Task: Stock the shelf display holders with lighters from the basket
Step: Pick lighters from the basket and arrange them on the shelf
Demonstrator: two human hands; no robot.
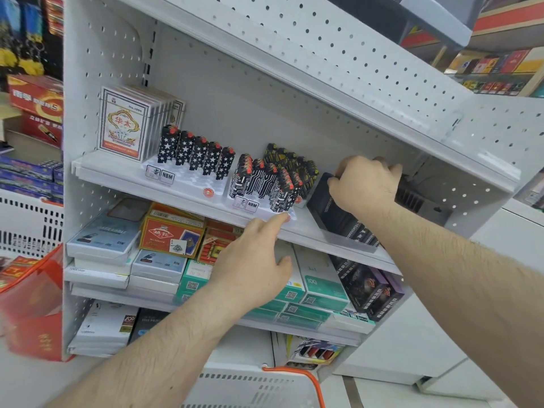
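Two hands up at shelf | basket (265,387) below both forearms | left hand (254,260) relaxed, forefinger steadying white lighter holder (266,212) | right hand (365,187) grips black tray (332,213); slide it squarely | circuit-print lighters (265,178) beyond left fingertip

The shelf (182,184) looks like matt white painted metal, its back panel (353,63) perforated. The lighters (195,151) have glossy printed plastic bodies and stand in smooth white plastic holders (188,179). The basket (244,390) is slotted white plastic.
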